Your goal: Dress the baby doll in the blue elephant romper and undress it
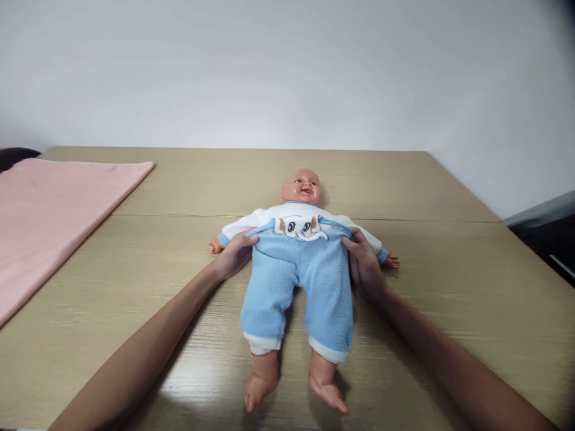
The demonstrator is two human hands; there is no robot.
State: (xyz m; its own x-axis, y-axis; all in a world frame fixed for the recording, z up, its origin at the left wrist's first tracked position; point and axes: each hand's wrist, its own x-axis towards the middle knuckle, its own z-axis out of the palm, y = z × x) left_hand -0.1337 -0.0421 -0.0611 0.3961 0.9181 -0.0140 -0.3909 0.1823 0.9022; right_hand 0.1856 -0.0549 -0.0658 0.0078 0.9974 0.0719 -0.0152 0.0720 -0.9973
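Observation:
A baby doll [302, 187] lies on its back on the table, head away from me and bare feet toward me. It wears a white top [287, 211] with blue cuffs and light blue fleece overalls [274, 281] with an animal face on the bib. My left hand [236, 252] pinches the overalls at the waist on the left side, thumb on top. On the opposite side, my right hand [365, 261] grips the waist edge the same way. Both hands have some fingers hidden under or behind the cloth. The doll's arms stretch out sideways past my hands.
A pink cloth [63, 218] lies flat at the table's left. The wooden table [188, 185] has a seam running across it and meets a white wall [287, 72] at the back. Something dark [545, 230] stands beyond the right edge.

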